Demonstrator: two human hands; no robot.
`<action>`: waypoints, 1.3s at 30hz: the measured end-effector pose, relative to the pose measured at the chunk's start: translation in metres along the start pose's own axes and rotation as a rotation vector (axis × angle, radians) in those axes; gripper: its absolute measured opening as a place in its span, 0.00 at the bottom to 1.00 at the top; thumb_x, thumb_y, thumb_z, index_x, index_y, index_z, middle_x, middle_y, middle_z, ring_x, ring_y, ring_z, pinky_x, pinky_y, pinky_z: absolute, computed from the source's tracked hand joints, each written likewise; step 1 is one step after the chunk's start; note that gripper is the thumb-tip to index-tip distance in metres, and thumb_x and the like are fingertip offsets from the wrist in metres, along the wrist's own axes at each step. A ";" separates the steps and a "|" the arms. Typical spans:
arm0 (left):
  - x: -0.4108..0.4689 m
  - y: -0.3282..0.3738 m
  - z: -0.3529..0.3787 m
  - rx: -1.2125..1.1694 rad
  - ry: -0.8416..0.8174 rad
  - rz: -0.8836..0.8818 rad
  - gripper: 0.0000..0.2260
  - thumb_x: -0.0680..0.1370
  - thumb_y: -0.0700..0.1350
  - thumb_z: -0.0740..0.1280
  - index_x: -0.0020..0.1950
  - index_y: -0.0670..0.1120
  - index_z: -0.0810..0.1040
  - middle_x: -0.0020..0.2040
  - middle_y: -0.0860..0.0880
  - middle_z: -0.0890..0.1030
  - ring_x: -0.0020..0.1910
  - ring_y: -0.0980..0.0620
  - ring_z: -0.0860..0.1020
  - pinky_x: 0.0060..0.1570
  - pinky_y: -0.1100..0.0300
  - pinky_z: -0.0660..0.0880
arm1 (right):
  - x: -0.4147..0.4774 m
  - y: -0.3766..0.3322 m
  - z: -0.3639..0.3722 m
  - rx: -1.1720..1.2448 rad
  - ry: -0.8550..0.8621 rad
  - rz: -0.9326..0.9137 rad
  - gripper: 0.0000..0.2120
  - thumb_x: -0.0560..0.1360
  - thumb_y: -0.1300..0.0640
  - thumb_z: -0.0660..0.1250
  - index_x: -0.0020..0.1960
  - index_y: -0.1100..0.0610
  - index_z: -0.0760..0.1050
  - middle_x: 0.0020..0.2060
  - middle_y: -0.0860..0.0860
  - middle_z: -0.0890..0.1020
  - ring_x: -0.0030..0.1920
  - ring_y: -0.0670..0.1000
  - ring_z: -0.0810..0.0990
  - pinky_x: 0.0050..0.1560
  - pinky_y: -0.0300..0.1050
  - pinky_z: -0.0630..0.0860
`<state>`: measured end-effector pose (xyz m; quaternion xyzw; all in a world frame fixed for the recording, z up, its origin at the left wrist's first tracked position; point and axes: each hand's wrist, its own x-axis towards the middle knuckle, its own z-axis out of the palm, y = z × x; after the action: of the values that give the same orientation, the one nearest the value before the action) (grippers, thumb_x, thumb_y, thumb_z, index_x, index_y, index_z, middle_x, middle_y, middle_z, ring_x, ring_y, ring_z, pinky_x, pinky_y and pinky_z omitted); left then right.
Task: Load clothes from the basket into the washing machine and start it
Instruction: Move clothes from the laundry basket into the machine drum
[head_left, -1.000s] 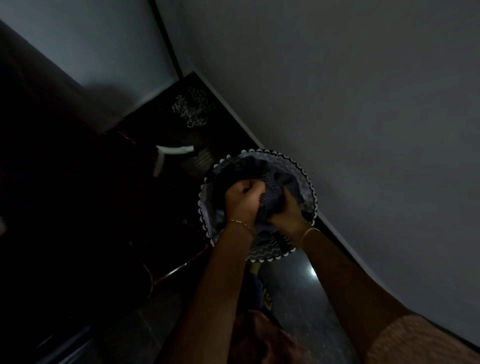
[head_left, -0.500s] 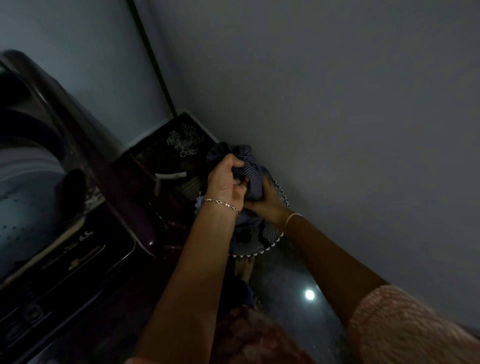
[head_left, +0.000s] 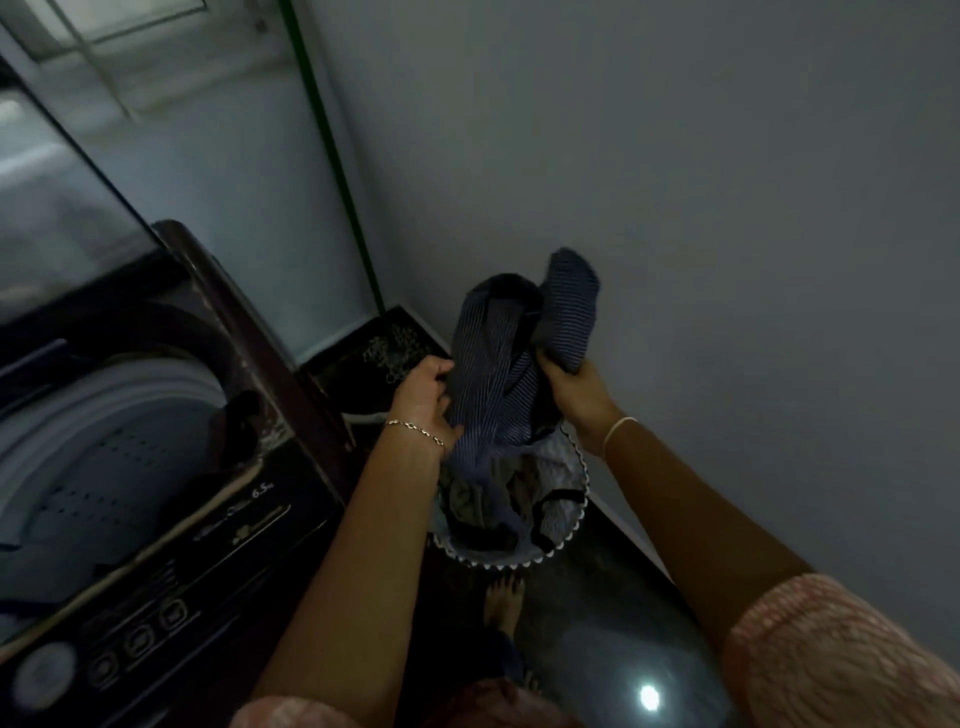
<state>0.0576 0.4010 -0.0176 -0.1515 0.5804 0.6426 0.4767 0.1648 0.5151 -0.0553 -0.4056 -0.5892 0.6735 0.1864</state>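
Note:
A dark blue pinstriped garment (head_left: 498, 364) is lifted above the laundry basket (head_left: 569, 540), which stands on the floor by the wall and holds several more clothes. My left hand (head_left: 423, 402) grips the garment's left side and my right hand (head_left: 576, 392) grips its right side. At the left stands the top-loading washing machine (head_left: 156, 519) with its lid (head_left: 67, 208) raised and the white drum (head_left: 104, 447) open to view. Its control panel (head_left: 135, 634) with round buttons runs along the front edge.
A grey wall (head_left: 727, 260) runs close on the right. A green pipe (head_left: 337, 171) stands in the corner. A small tangled object (head_left: 397, 345) lies on the dark floor behind the basket. My bare foot (head_left: 501, 600) is just in front of the basket.
Both hands have raised the striped garment out of the basket and higher. The view has swung left, bringing the washing machine's drum and panel into sight.

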 end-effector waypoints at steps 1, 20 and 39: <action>-0.004 0.000 0.000 -0.021 -0.036 -0.045 0.08 0.78 0.44 0.60 0.42 0.44 0.76 0.48 0.45 0.77 0.44 0.48 0.75 0.50 0.52 0.74 | -0.001 -0.007 0.000 0.010 0.001 -0.015 0.12 0.80 0.52 0.61 0.61 0.56 0.73 0.54 0.53 0.78 0.51 0.50 0.77 0.56 0.44 0.74; -0.028 0.020 0.019 -0.209 -0.377 0.126 0.28 0.64 0.47 0.77 0.62 0.40 0.78 0.59 0.41 0.81 0.59 0.40 0.79 0.58 0.42 0.76 | -0.023 -0.114 0.028 0.167 -0.018 0.102 0.21 0.79 0.48 0.60 0.63 0.62 0.74 0.55 0.57 0.80 0.50 0.55 0.80 0.51 0.49 0.78; -0.106 0.038 0.006 -0.088 -0.449 0.348 0.13 0.74 0.41 0.68 0.59 0.41 0.79 0.52 0.43 0.83 0.50 0.45 0.81 0.47 0.53 0.78 | -0.068 -0.129 0.015 -0.286 -0.082 -0.417 0.25 0.78 0.38 0.55 0.73 0.43 0.61 0.74 0.48 0.60 0.75 0.55 0.59 0.74 0.54 0.57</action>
<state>0.0827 0.3656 0.0860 0.0759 0.4492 0.7567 0.4688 0.1649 0.4868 0.0889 -0.2700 -0.7565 0.5461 0.2381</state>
